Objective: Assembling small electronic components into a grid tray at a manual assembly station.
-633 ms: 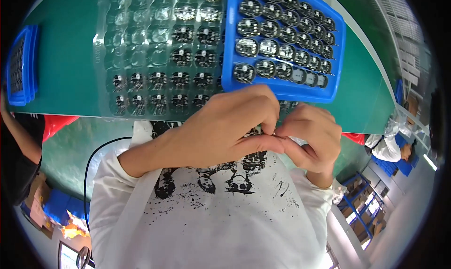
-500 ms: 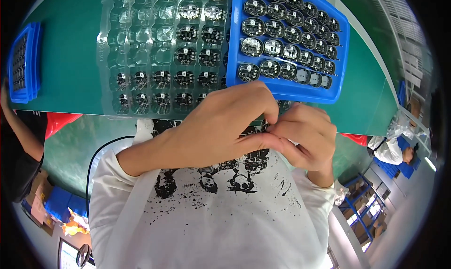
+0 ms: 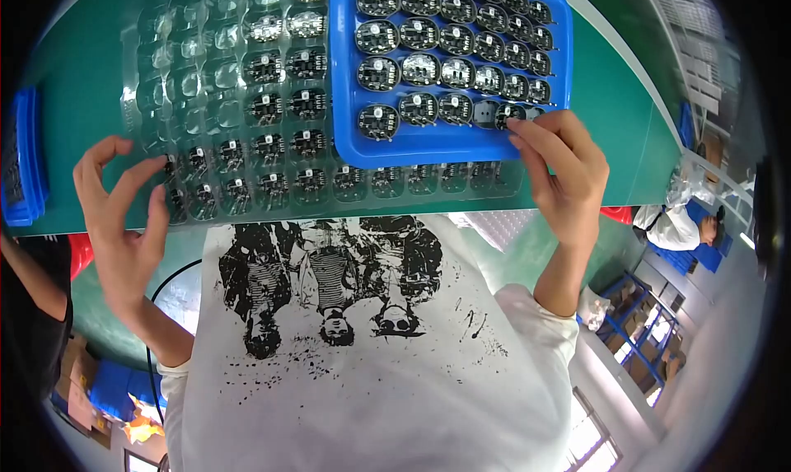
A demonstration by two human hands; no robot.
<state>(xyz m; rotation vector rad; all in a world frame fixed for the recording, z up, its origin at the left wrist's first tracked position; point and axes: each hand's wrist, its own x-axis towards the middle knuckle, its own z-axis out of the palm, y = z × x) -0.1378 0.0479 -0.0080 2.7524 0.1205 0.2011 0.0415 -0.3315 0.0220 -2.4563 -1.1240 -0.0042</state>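
My left hand [image 3: 124, 221] reaches to the left end of a clear blister tray [image 3: 129, 85], fingers apart. Its index fingertip is beside a small circuit board [image 3: 171, 169] with fine leads, in an end pocket; whether they touch I cannot tell. At the front right of a blue plastic tray [image 3: 412, 154], my right hand [image 3: 568, 171] pinches a round black circuit board [image 3: 508, 115] between thumb and fingers, over the front row. Grey round holders [image 3: 484, 114] without boards show beside it, and the fingers partly cover another. Rows of assembled round boards [image 3: 420, 71] fill most of the blue tray.
The blister tray and blue tray rest on a green table [image 3: 614, 126]; the blue one overlaps the clear one. Stacked blue trays [image 3: 26, 163] stand at the far left, near another person's arm [image 3: 37, 278]. At right, a person in white [image 3: 676, 225] sits farther off.
My hands were together in front of the trays. Now the left has moved out to the blister tray's left end, and the right holds a board at the blue tray's front row.
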